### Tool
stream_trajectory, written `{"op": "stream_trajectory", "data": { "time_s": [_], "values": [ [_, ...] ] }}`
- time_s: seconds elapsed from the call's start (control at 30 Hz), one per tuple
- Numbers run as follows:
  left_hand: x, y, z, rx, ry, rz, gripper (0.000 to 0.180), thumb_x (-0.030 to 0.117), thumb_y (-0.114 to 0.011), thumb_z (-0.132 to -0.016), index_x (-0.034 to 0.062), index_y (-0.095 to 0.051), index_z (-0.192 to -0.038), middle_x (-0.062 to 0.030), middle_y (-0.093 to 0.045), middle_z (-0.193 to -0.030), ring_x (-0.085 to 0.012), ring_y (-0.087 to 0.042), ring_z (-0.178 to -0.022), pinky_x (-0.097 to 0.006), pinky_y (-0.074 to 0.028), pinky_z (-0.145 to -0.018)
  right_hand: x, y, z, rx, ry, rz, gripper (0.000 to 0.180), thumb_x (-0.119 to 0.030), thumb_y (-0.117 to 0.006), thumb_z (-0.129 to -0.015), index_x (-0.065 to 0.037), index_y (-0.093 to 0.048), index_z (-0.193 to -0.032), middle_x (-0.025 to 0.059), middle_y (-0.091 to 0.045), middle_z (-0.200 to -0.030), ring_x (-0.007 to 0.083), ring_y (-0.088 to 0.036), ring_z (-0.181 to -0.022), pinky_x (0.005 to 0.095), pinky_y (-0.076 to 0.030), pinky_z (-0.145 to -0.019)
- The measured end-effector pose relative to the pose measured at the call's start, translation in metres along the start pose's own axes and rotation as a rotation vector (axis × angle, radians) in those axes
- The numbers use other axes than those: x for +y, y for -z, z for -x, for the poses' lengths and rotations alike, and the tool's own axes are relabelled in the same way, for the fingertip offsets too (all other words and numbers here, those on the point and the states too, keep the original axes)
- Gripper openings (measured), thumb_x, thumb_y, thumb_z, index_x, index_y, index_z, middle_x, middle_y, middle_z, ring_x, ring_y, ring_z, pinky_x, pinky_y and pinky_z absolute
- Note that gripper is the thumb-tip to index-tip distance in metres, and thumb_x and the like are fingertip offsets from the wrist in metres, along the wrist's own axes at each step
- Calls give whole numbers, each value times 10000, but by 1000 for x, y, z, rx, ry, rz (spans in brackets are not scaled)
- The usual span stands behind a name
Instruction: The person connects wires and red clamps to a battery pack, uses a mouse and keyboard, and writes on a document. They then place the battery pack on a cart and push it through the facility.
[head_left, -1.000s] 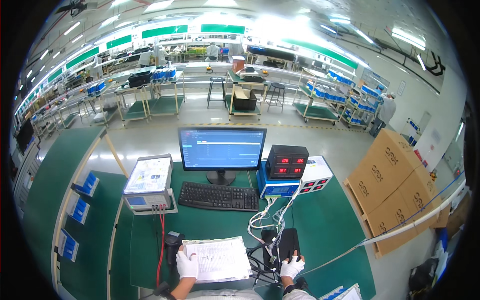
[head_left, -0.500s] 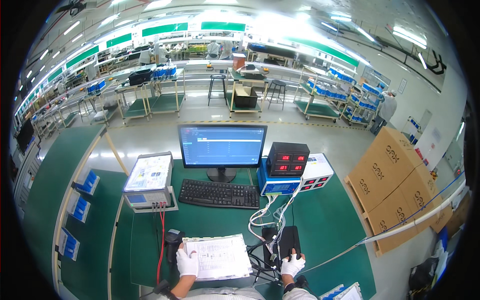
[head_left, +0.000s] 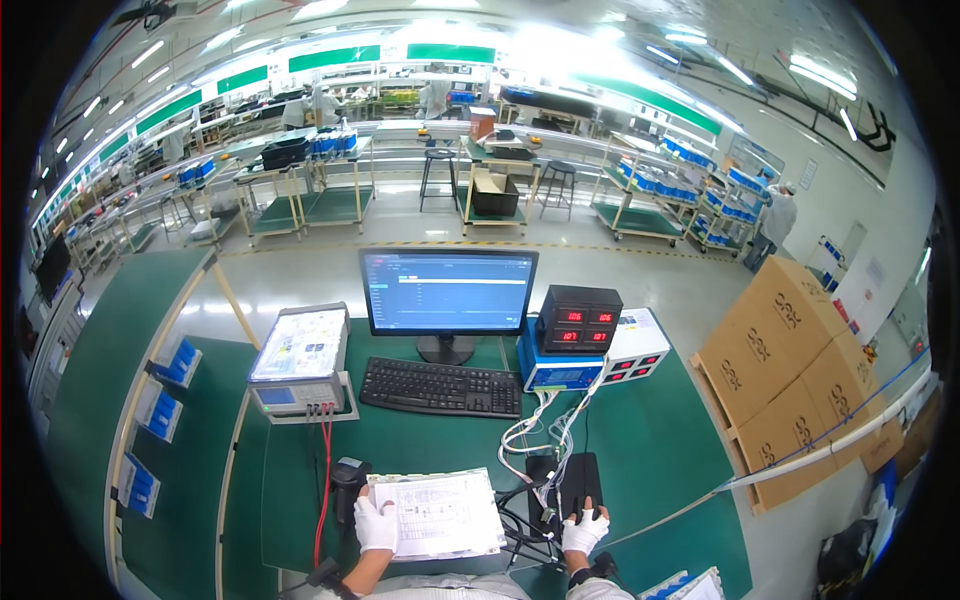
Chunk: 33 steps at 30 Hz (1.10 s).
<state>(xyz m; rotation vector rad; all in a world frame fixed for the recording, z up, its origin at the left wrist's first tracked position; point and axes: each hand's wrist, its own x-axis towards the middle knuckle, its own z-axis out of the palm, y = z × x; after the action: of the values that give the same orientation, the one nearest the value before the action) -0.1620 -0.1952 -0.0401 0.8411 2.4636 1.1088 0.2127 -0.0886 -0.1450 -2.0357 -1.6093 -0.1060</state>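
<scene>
A stack of printed sheets (head_left: 445,515) lies at the near edge of the green table. My left hand (head_left: 376,527), in a white glove with bare fingertips, grips its left edge, thumb on top. My right hand (head_left: 585,530), gloved the same way, is curved over a dark computer mouse at the near right of a black mouse pad (head_left: 577,480); the hand hides most of the mouse. Black cables (head_left: 520,530) lie between the sheets and my right hand. Left of my left hand stands a black handheld scanner (head_left: 346,485).
Beyond the sheets are a keyboard (head_left: 440,387) and a lit monitor (head_left: 447,290). A boxed meter (head_left: 297,365) with red leads stands left; a black unit with red digits (head_left: 577,320) sits on a blue box (head_left: 560,375) at right. Cartons (head_left: 770,370) are stacked beyond the table's right side.
The rows listed on the monitor have changed. Fingers of my right hand have shifted slightly over the mouse. My left hand stays on the sheets. The whole view has moved a little.
</scene>
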Motion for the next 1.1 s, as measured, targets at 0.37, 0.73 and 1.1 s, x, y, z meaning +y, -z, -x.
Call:
{"op": "stream_trajectory", "data": {
  "time_s": [0.37, 0.73, 1.1],
  "values": [
    [12, 6, 3, -24, 41, -27, 583, 214, -629, -788, 28, -412, -1296, -217, -523, -1147, -384, -520, -1071, -453, -426, -903, 9, -2, 1, -29, 46, -109, 574, -117, -733, -640, -205, -591, -1189, 201, -452, -1212, 387, -467, -1075, 474, -397, -895],
    [17, 8, 4, -22, 41, -3, 571, 198, -627, -783, 11, -425, -1284, -227, -524, -1150, -392, -518, -1071, -451, -427, -907, 12, -6, 1, -35, 60, -136, 562, -129, -766, -628, -204, -607, -1162, 203, -446, -1239, 391, -467, -1093, 479, -400, -904],
    [13, 5, 2, -22, 40, -54, 580, 222, -635, -784, 44, -417, -1292, -215, -525, -1139, -381, -521, -1068, -457, -430, -891, 8, -3, -1, -44, 79, -144, 534, -116, -755, -636, -199, -614, -1144, 184, -444, -1234, 383, -464, -1092, 464, -399, -910]
  ]
}}
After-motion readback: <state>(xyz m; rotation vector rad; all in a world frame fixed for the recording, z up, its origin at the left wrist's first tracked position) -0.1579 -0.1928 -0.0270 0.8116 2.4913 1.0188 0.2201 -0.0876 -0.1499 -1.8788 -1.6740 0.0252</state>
